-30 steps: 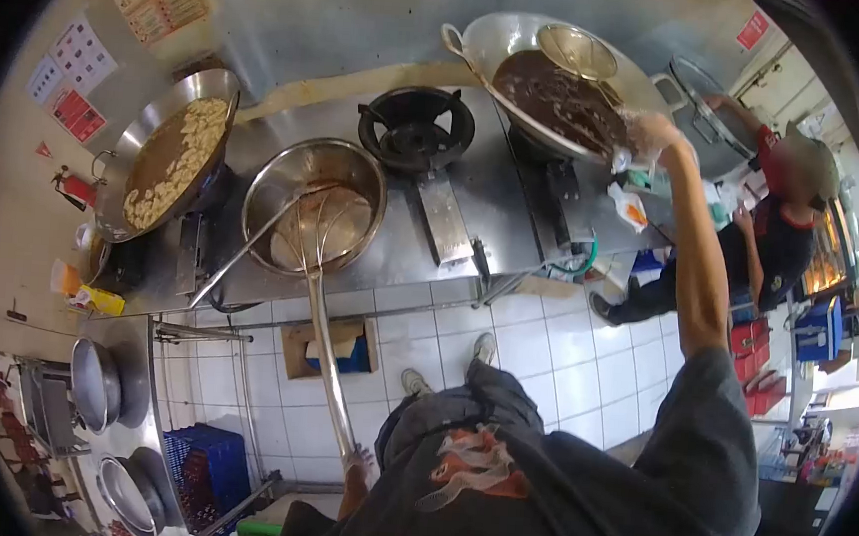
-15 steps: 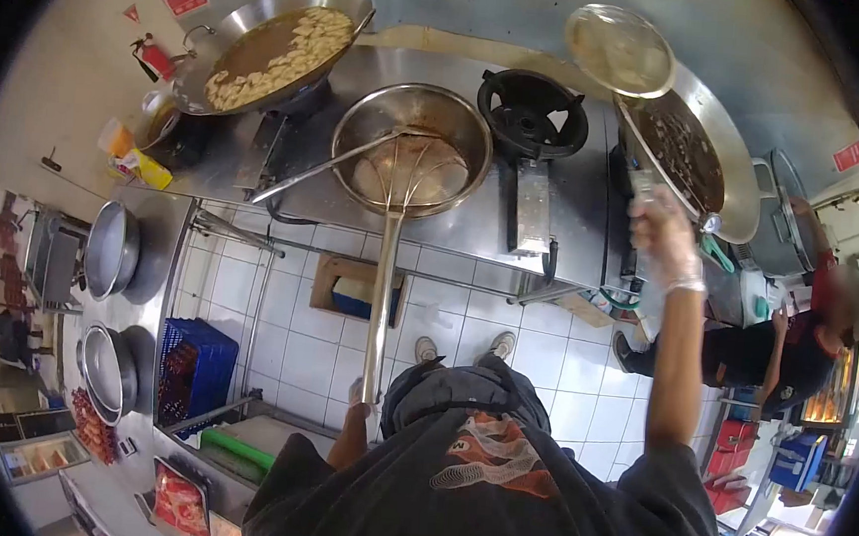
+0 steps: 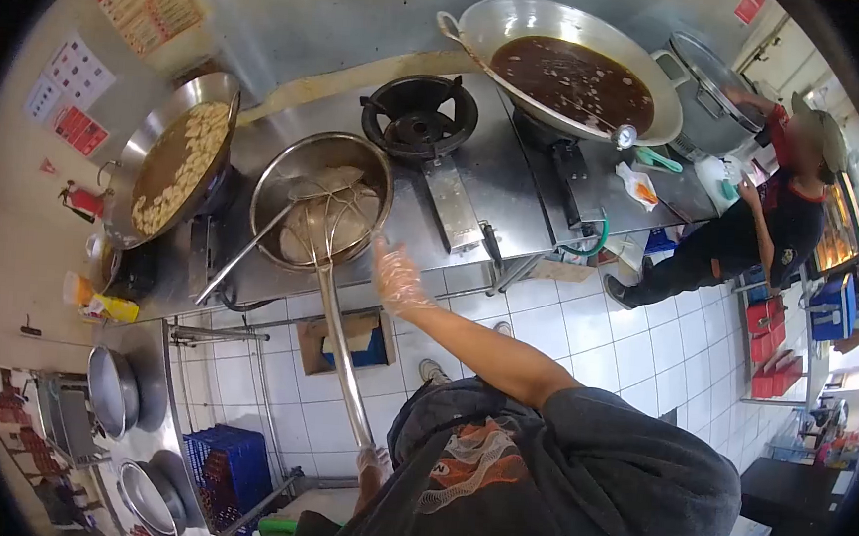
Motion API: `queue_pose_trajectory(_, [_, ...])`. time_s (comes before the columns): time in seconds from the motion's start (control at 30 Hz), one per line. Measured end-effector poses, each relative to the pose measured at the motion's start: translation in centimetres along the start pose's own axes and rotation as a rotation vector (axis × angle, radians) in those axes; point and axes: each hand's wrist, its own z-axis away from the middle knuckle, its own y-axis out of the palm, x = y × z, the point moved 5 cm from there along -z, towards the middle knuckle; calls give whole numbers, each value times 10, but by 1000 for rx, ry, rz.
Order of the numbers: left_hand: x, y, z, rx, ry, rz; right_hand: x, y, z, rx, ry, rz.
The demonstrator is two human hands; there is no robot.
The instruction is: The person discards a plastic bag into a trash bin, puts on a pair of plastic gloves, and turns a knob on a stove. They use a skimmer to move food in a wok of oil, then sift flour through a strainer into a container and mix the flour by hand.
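Observation:
My left hand (image 3: 372, 459) is wrapped round the lower end of a long metal handle. That handle runs up to a wire skimmer (image 3: 327, 223) resting in a deep steel bowl (image 3: 381, 165) on the counter. A second, thinner handle (image 3: 239, 261) sticks out over the bowl's left rim. Beside the bowl's lower right rim is my right hand (image 3: 401, 280), in a clear plastic glove, fingers stretched towards the rim and no tool showing in them. A round mesh surface (image 3: 353, 195) lies inside the bowl.
Behind the bowl stands a bare gas burner (image 3: 420, 118). A wok of dark oil (image 3: 605, 43) is at right, and a wok with pale frying pieces (image 3: 224, 104) at left. Another person (image 3: 753, 206) stands at the right by a lidded pot (image 3: 695, 107). Steel basins (image 3: 110, 393) sit at left.
My right hand has moved left from the right wok to the bowl; the round mesh skimmer it held up no longer shows in it. My view has turned right. My left hand keeps its handle.

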Motion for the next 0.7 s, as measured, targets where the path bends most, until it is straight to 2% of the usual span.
queue_pose_trajectory(0.07, [-9,13,23,-40,-55,13,12,-59,6,90,99,-387])
queue_pose_trajectory(0.13, [-13,25,41,-63,-81,-41,2,-100,18,-27,21,-436])
queue_pose_trajectory(0.2, [-22,34,48,-19,7,-190,-29,-141,30,-129,-103,-445])
queue_pose_trajectory(0.23, [-20,36,45,-9,20,-202,-56,-168,31,-171,-194,-432])
queue_pose_trajectory(0.3, [-15,44,36,-17,3,-146,-121,-236,46,-462,-188,-355])
queue_pose_trajectory(0.33, [-12,47,36,-25,-8,-122,-162,-272,46,-546,-92,-456])
queue_pose_trajectory(0.37, [-11,53,37,-34,-9,-105,-207,-296,35,-645,-113,-169])
queue_pose_trajectory(0.4, [-9,59,38,-43,-10,-89,-232,-338,41,-694,107,-380])
queue_pose_trajectory(0.43, [-7,65,40,-52,-10,-69,-280,-360,30,-731,64,-314])
queue_pose_trajectory(0.5, [-3,80,46,-69,-8,-40,-344,-396,5,-597,165,10])
queue_pose_trajectory(0.6, [4,103,55,-100,-7,11,-396,-398,-27,-517,101,129])
queue_pose_trajectory(0.7, [8,134,71,-132,30,11,-417,-395,-43,-429,73,28])
